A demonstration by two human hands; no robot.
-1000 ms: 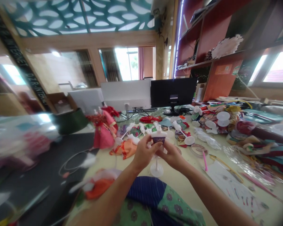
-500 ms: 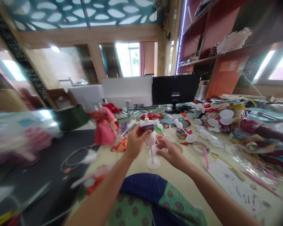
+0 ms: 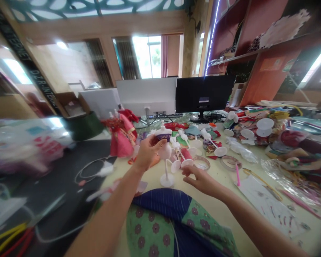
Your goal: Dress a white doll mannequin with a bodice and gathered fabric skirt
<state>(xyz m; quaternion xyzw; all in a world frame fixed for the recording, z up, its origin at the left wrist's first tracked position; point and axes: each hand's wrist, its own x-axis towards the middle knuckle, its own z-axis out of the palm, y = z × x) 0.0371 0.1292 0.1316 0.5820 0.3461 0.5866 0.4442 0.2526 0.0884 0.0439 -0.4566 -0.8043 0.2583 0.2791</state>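
A small white mannequin (image 3: 165,151) stands upright on a round base, with a purple patterned band (image 3: 163,137) around its chest. My left hand (image 3: 149,151) is closed on the mannequin's upper body at the band, thumb in front. To the right of the stand, my right hand (image 3: 199,180) hovers over the table, fingers apart and slightly curled, holding nothing. Blue and green flowered fabric (image 3: 160,214) lies at the near edge below the hands.
Behind are more white mannequins (image 3: 184,136) lying down, dressed figures (image 3: 120,139) and two monitors (image 3: 205,93). On the right lie a pink pen (image 3: 238,175), a paper sheet (image 3: 264,207) and piled fabrics. A cable (image 3: 82,171) crosses the dark surface at left.
My right hand has moved away from the mannequin, down and to the right. My left hand still holds the mannequin, which sits slightly further left. The camera view has tilted down.
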